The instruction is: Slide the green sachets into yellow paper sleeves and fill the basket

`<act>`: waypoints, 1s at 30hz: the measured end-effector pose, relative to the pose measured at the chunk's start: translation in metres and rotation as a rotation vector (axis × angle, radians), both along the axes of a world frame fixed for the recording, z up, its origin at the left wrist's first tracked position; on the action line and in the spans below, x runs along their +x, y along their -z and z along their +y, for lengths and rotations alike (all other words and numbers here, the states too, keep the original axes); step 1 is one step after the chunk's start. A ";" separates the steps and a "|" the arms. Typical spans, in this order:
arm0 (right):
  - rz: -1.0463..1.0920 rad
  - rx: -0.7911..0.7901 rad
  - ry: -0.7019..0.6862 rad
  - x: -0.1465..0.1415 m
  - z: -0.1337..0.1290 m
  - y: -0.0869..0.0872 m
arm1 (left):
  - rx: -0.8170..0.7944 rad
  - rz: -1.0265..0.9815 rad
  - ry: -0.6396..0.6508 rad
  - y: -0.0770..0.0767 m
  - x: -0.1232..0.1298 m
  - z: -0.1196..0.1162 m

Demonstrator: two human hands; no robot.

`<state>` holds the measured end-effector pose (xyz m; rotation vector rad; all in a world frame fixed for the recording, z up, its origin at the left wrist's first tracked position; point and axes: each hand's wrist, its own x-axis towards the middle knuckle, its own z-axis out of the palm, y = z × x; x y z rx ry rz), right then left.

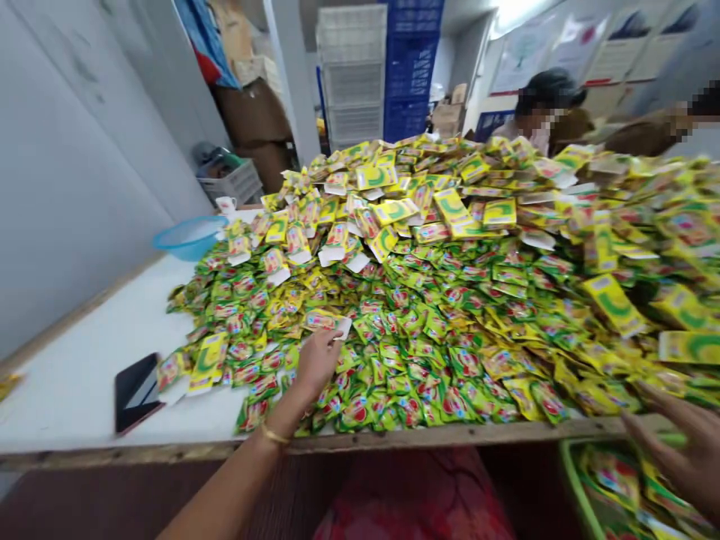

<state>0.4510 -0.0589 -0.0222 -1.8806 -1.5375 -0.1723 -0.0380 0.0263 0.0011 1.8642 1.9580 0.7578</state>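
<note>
My left hand (318,361) is closed on a small yellow carton (320,320) whose white end flap stands out by my thumb. Around it spreads a heap of small green and yellow packets (388,367) with red printing. At the right edge my right hand (683,450) is slightly blurred, its fingers apart and nothing seen in them. Below that hand, a green-rimmed basket (569,472) full of similar packets is partly cut off by the frame.
Many yellow cartons (450,206) are piled behind the packets. On the white table (67,375) lie a dark phone (136,394) and a blue basin (188,236). Stacked blue crates (413,67) and white crates (353,82) stand behind. Two people (540,112) are across the table.
</note>
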 end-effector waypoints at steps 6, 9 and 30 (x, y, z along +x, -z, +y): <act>-0.224 0.036 -0.499 -0.166 0.020 -0.007 | 0.154 0.326 -0.191 0.003 0.005 0.028; -0.231 0.041 -0.609 -0.215 0.021 -0.006 | 0.119 0.402 -0.220 0.005 -0.005 0.035; 0.308 -0.072 -0.516 -0.279 0.037 0.014 | -0.107 -0.602 0.102 -0.023 0.014 -0.020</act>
